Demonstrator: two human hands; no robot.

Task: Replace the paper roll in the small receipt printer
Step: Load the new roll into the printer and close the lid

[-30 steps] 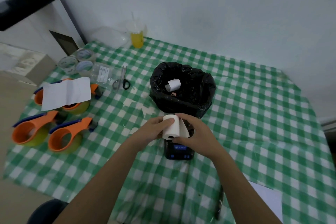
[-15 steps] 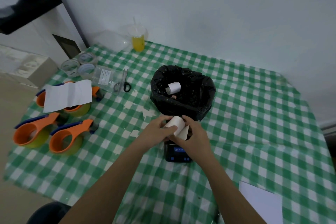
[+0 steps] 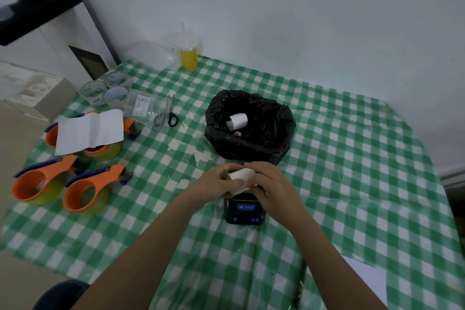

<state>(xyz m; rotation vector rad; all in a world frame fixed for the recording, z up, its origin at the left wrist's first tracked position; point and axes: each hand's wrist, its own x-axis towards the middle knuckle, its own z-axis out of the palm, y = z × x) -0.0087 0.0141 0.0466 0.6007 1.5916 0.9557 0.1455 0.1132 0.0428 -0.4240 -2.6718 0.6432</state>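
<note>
A white paper roll [image 3: 242, 176] lies on its side between both my hands, low over the back of the small black receipt printer [image 3: 244, 212]. My left hand [image 3: 217, 183] grips its left end and underside. My right hand [image 3: 273, 187] covers its right end and hides the printer's open paper bay. The printer's blue-lit front panel faces me on the green checked tablecloth [image 3: 352, 184]. Another white roll [image 3: 237, 121] lies inside the black-lined bin [image 3: 251, 126] just behind the printer.
Three orange tape dispensers [image 3: 85, 189] stand at the left, one under a creased white sheet [image 3: 89, 131]. Scissors [image 3: 167, 114], clear tape rolls [image 3: 105, 90] and a yellow drink cup [image 3: 188, 54] sit farther back. A white paper [image 3: 364, 277] lies at the near right.
Both hands have lowered the paper roll from upright above the printer to lying sideways, close over the printer's back. The head view has shifted slightly.
</note>
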